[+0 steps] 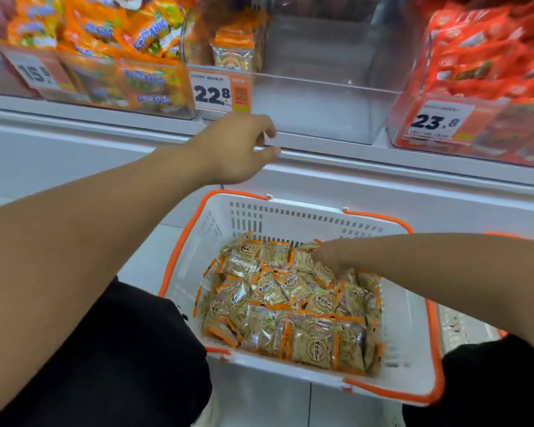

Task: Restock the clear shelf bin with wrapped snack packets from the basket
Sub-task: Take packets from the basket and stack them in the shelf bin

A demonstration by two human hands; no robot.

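Two hands are at work as you crouch before the shelf, the job barely begun. On the left, a neighbouring bin of orange packets (105, 57) sits full behind its price tag. Your left hand (238, 149) hangs just below the clear shelf bin (321, 97), fingers loosely curled and holding nothing that can be seen. Only a few wrapped snack packets (233, 53) stand at that bin's left end behind the 22.8 price label (219, 92); the rest of it shows bare clear plastic. Below, the white basket (413, 328) with orange rims rests on the floor between your knees, heaped with snack packets (290, 306). Your right hand (330, 260) reaches down into that pile, fingers buried among the wrappers; whether it has one gripped cannot be told. To the right, a bin of red packets (481, 57) crowds the clear bin's wall. Room to load looks widest over the clear bin's open top, right of centre.
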